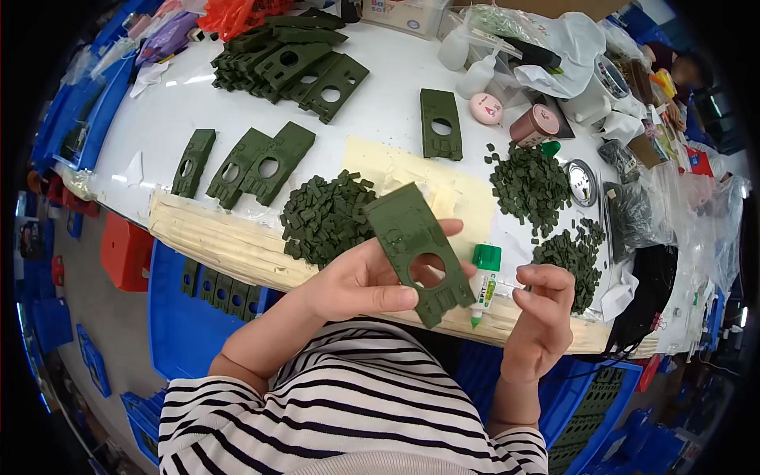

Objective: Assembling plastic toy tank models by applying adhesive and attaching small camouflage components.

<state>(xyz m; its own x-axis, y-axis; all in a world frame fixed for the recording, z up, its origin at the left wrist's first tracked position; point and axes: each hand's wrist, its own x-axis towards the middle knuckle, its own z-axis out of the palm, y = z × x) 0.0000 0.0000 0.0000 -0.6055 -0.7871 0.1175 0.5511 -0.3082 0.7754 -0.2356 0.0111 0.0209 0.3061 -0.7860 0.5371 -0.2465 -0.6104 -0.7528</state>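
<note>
My left hand [360, 281] grips a dark green plastic toy tank hull [408, 233], tilted, with a round hole in its lower part. Its thumb presses the hull's near edge while the fingers pass behind it. Close to the hull's right side is a white glue bottle [485, 285] with a green cap and a green tip, at the table's front edge. My right hand [542, 321] is raised right of that bottle, fingers curled in toward the thumb; anything between the tips is too small to make out. A heap of small green plastic pieces [324, 218] lies beyond my left hand.
More small green pieces form heaps at right [530, 190] and front right [571, 265]. Several matching hulls [269, 166] lie at left, others are stacked [277, 59] behind, and a single hull [441, 127] lies farther back. Squeeze bottles [477, 77] stand at the back. Below are blue crates [178, 332].
</note>
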